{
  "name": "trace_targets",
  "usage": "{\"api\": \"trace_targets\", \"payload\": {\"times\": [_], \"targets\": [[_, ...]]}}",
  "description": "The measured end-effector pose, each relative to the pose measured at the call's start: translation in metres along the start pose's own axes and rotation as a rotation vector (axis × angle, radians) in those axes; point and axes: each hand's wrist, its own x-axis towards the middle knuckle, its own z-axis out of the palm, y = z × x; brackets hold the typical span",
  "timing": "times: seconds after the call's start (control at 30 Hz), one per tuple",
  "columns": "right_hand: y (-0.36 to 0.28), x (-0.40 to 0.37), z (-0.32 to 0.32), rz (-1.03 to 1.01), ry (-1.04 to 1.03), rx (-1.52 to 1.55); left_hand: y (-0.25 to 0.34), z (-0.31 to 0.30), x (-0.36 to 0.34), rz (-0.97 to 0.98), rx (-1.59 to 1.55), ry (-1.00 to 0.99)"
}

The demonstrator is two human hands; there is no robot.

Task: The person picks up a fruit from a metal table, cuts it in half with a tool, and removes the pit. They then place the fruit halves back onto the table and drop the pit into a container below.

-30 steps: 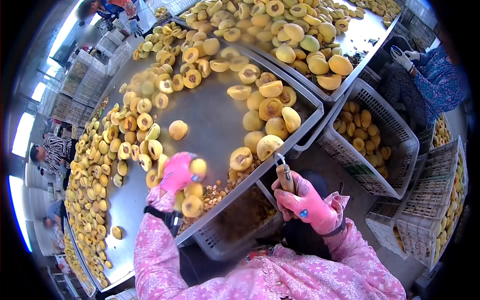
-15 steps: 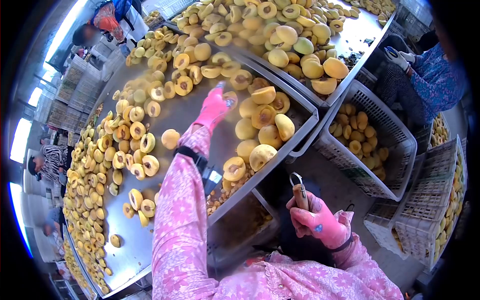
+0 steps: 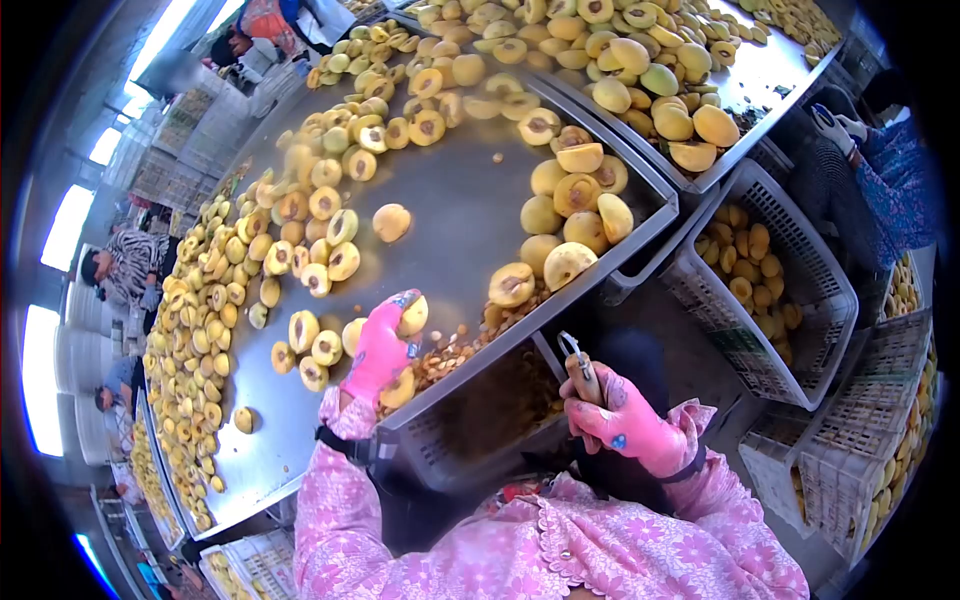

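My left hand (image 3: 380, 350), in a pink glove, is at the near edge of the metal table (image 3: 440, 220), its fingers closed round a yellow halved fruit (image 3: 412, 316). Another half (image 3: 398, 388) lies just under the hand. Beside it are small brown pits (image 3: 450, 358). Off the table's near edge, my right hand (image 3: 625, 420), also gloved in pink, is wrapped round the wooden handle of a tool (image 3: 583, 380) with a curved metal loop at its tip. Cut fruit halves (image 3: 200, 330) cover the left side of the table; a smaller group (image 3: 578, 195) sits at its right corner.
A second metal table (image 3: 715, 180) heaped with fruit adjoins at the upper right. Crates (image 3: 770, 290) with fruit stand at the right, with a co-worker (image 3: 890, 180) behind them. An open bin (image 3: 480, 420) is under the near edge. More people (image 3: 135, 262) are at the far left.
My left hand has come back from the table's middle to its near edge and closed round a fruit half. My right hand still holds the tool. The view has shifted slightly.
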Motion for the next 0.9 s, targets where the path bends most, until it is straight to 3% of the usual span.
{"api": "trace_targets", "payload": {"times": [0.17,0.23,0.33,0.47,0.63,0.8,0.87,0.9], "targets": [[-0.002,0.015,0.056,-0.078,0.001,0.084,0.066,0.001,-0.076,0.257,-0.013,0.245],[0.002,0.022,0.074,-0.038,-0.039,0.066,0.083,0.006,-0.093,0.372,0.127,0.233],[0.011,0.022,0.092,-0.008,-0.047,0.021,0.09,0.018,-0.115,0.387,0.239,0.218],[0.034,0.023,0.1,-0.025,-0.071,0.09,0.089,0.026,-0.142,0.38,-0.101,0.288],[0.043,0.016,0.106,-0.006,-0.11,0.259,0.075,0.022,-0.163,0.185,-1.285,0.293],[0.052,0.011,0.128,-0.045,-0.142,0.299,0.074,0.032,-0.169,-0.187,-1.776,0.237],[0.061,0.011,0.134,-0.082,-0.155,0.333,0.083,0.035,-0.167,-0.334,-1.583,0.353],[0.076,0.01,0.152,-0.213,-0.09,0.371,0.085,0.037,-0.17,-0.411,-1.485,0.413]]}}
